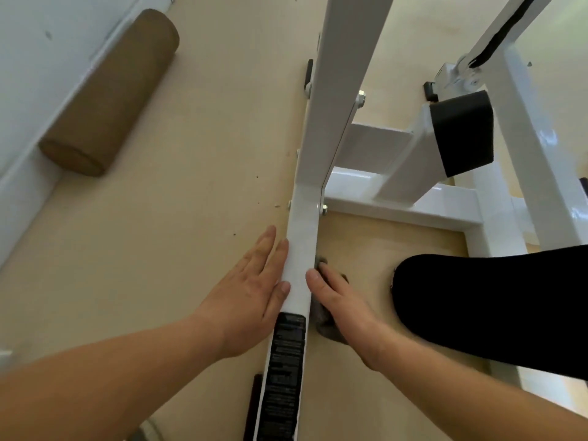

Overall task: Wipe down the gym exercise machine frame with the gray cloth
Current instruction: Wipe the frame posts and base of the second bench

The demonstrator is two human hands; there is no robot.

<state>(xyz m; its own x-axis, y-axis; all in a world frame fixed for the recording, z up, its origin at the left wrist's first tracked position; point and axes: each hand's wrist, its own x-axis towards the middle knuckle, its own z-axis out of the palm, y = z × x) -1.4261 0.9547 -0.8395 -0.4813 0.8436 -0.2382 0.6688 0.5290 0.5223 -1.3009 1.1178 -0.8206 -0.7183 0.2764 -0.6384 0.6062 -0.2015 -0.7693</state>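
Pale wood floor (178, 237), white wall (47, 58), brown bolster (111, 93), white machine frame (302, 256)

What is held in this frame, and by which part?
Right hand presses the cloth, bunched under its palm and fingers, against the bar on its right side. Left hand holds nothing, flat on the bar.

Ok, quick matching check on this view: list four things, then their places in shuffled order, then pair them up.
1. gray cloth
2. brown roll
3. left hand
4. black pad

A. lying along the wall
B. flat against the left side of the frame bar
C. pressed under the right hand at the bar's right side
D. higher up, right of the bar

Pairs: 1-C, 2-A, 3-B, 4-D.
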